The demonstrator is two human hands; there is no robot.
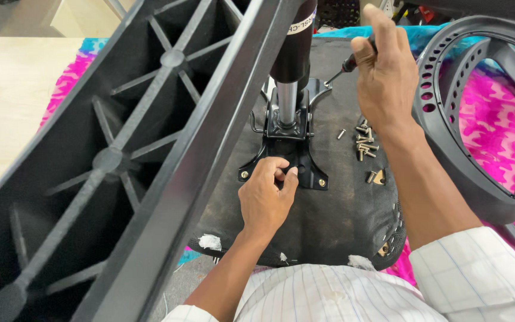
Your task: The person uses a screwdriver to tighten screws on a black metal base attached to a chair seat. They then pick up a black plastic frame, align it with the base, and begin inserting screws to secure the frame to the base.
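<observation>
1. Both hands are ours: left hand (266, 194) at frame centre, fingers curled and pinched together on the near edge of the black metal mounting plate (286, 156); whether a screw is between the fingertips we cannot tell.
2. Right hand (382, 71), upper right, closed around a screwdriver (342, 67), tip aimed at the plate's far right corner.
3. Plate sits mid-frame on the upturned seat underside (335, 206), gas cylinder (290, 65) rising from it.
4. Progress, as we judge: two near-corner screws look seated; far corners unclear.
5. Loose screws (365, 143) lie in a pile right of the plate, so fastening remains.
6. Ribbed black chair base (120, 155) fills the left; a grey plastic frame (448, 119) lies at right on pink cloth (496, 119).
</observation>
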